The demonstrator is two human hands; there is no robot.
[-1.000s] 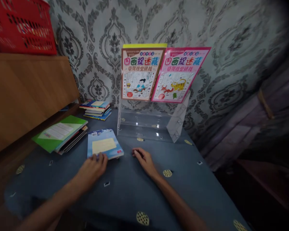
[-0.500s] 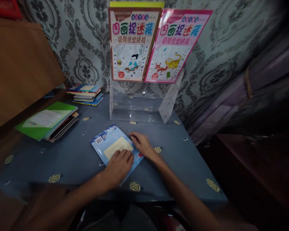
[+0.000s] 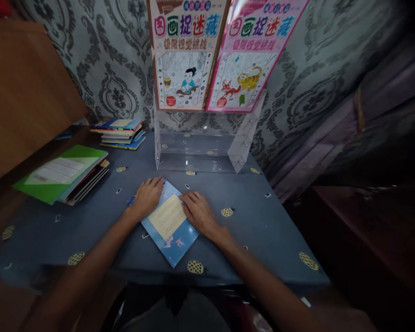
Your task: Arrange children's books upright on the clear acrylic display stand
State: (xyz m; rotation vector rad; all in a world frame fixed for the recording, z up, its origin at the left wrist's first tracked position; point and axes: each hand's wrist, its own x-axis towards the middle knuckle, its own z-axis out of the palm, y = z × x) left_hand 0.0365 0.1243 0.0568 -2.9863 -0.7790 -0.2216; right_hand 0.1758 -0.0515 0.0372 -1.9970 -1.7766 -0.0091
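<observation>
A light blue book (image 3: 169, 219) with a cream text panel lies flat on the table, turned at an angle. My left hand (image 3: 148, 195) rests over its upper left corner, palm down, fingers stretched toward the far edge. On the right side of the book lies my right hand (image 3: 199, 213), its fingers extended and touching the cover near the panel. Neither hand is wrapped around anything. The book's barcode corner is hidden under my left hand.
Behind the book stands a clear acrylic rack (image 3: 200, 161) holding a brown-bordered book (image 3: 186, 60) and a pink-bordered book (image 3: 252, 60). To the left are a stack topped by a green book (image 3: 60, 173) and a smaller book stack (image 3: 121, 133). A patterned cloth (image 3: 263, 240) covers the table.
My left hand has moved from the book's near part up to its far left corner. My right hand has slid slightly down and left along the cover. The view has tilted a little downward.
</observation>
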